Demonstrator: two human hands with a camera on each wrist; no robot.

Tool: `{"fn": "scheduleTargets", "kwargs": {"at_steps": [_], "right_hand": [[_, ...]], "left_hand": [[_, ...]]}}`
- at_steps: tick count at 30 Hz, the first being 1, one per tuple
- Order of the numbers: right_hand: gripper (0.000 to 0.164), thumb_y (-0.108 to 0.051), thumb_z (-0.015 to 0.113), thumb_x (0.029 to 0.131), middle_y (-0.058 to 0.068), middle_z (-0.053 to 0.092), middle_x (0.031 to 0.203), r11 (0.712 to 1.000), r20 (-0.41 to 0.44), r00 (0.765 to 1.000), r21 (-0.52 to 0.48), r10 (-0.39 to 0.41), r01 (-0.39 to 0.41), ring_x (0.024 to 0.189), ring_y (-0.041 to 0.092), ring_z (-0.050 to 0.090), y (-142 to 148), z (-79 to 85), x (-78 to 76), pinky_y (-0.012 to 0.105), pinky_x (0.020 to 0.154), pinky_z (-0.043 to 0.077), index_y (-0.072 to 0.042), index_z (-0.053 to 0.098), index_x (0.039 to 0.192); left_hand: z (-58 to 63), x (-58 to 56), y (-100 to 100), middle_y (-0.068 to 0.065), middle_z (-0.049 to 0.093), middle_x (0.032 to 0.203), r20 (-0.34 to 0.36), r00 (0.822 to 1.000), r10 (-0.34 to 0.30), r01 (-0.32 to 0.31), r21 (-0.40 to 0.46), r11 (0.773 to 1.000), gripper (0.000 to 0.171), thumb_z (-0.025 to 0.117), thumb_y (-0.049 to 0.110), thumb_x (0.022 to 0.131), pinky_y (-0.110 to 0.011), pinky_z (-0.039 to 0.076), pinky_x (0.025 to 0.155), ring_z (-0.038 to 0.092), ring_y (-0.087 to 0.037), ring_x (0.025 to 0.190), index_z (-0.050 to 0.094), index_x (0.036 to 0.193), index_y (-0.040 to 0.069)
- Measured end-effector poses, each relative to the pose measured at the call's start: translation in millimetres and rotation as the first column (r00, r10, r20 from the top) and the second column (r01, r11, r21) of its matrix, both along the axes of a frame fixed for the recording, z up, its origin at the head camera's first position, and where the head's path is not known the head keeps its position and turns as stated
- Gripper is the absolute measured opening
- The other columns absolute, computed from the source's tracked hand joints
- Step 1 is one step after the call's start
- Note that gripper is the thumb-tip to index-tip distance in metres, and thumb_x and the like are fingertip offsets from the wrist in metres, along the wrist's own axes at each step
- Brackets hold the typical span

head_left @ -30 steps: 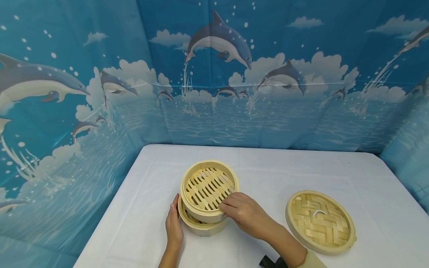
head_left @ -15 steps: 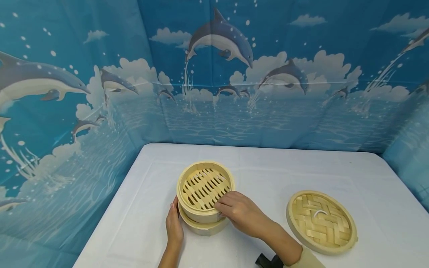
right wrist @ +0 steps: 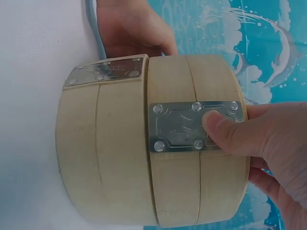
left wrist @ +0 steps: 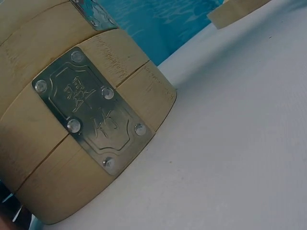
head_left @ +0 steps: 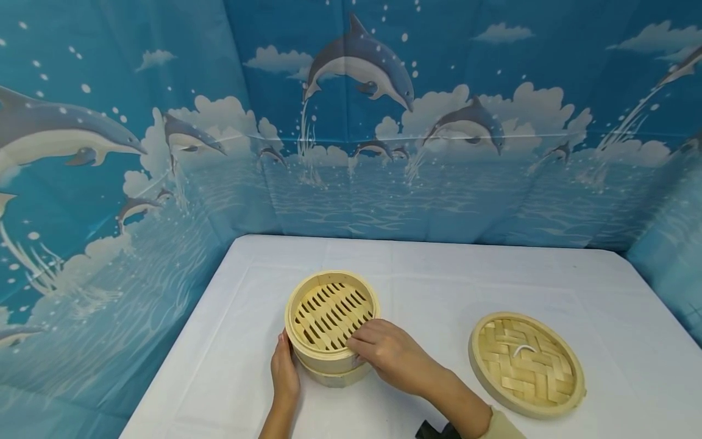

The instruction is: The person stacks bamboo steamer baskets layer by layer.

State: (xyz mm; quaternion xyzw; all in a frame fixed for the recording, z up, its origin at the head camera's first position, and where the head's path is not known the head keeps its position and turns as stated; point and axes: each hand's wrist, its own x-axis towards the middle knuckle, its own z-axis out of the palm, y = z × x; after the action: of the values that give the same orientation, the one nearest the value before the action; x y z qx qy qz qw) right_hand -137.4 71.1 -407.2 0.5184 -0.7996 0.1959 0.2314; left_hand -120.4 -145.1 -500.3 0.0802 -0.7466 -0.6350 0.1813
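A slatted bamboo steamer basket [head_left: 329, 314] sits on top of a second steamer basket [head_left: 334, 379] of the same width. My right hand [head_left: 392, 353] pinches the upper basket's near right rim, its thumb [right wrist: 218, 127] outside on a riveted metal plate [right wrist: 175, 136] and the other fingers over the rim. The left hand [head_left: 286, 373] lies along the left side of the lower basket with fairly straight fingers. Only a narrow seam shows between the two tiers in the right wrist view. Another metal plate [left wrist: 93, 112] with engraved characters marks the lower basket.
A woven bamboo lid [head_left: 526, 369] with a small white loop handle lies to the right on the white-covered table [head_left: 439, 274]. A black object [head_left: 436, 430] shows near my right wrist. Dolphin-printed curtains [head_left: 384, 183] stand behind and at both sides.
The upper basket has come left and down in my right hand, from offset over the lower one to stacked over it. The left hand has stayed at the lower basket's side.
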Motion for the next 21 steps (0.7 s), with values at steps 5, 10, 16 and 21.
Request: {"fn": "scheduleTargets", "kwargs": {"at_steps": [5, 10, 16, 21], "right_hand": [[0.027, 0.000, 0.076, 0.070, -0.004, 0.061, 0.089, 1.000, 0.006, 1.000, 0.012, -0.013, 0.013, 0.087, 0.010, 0.057, -1.5, -1.0, 1.7, 0.025, 0.090, 0.045, -0.007, 0.069, 0.095], [0.028, -0.004, 0.078, 0.070, -0.005, 0.061, 0.091, 1.000, 0.044, 0.999, 0.025, -0.011, 0.010, 0.089, 0.010, 0.056, 0.6, 0.2, 0.1, 0.024, 0.089, 0.045, -0.008, 0.069, 0.096], [0.033, -0.015, 0.081, 0.069, -0.003, 0.060, 0.098, 0.999, 0.121, 0.992, 0.004, -0.032, 0.032, 0.098, 0.011, 0.055, 10.2, 1.5, -6.8, 0.022, 0.089, 0.045, -0.008, 0.068, 0.098], [0.029, -0.015, 0.077, 0.073, -0.003, 0.061, 0.100, 0.999, 0.167, 0.986, -0.017, -0.028, 0.031, 0.103, 0.013, 0.054, 13.2, -2.0, -7.2, 0.022, 0.093, 0.043, -0.007, 0.068, 0.099]], "left_hand": [[-1.9, -1.4, -0.2, -0.021, 0.031, 0.142, 0.011, 1.000, 0.004, -0.005, 0.010, 1.000, 0.055, 0.015, 0.029, 0.103, -0.041, 0.019, 0.110, 0.024, -0.031, 0.133, 0.031, 0.136, -0.012], [-2.3, -2.3, -0.4, -0.022, 0.032, 0.141, 0.014, 1.000, 0.010, -0.010, 0.010, 1.000, 0.055, 0.015, 0.029, 0.103, -0.040, 0.019, 0.110, 0.026, -0.032, 0.132, 0.032, 0.135, -0.013], [-2.1, -1.6, -0.3, -0.021, 0.031, 0.142, 0.024, 1.000, 0.008, -0.008, 0.016, 1.000, 0.055, 0.016, 0.028, 0.103, -0.041, 0.019, 0.110, 0.025, -0.032, 0.133, 0.032, 0.135, -0.013], [-1.1, -0.7, -0.5, -0.021, 0.030, 0.143, 0.026, 1.000, 0.000, -0.001, 0.024, 1.000, 0.055, 0.016, 0.029, 0.103, -0.042, 0.018, 0.110, 0.023, -0.031, 0.134, 0.031, 0.135, -0.013]]}}
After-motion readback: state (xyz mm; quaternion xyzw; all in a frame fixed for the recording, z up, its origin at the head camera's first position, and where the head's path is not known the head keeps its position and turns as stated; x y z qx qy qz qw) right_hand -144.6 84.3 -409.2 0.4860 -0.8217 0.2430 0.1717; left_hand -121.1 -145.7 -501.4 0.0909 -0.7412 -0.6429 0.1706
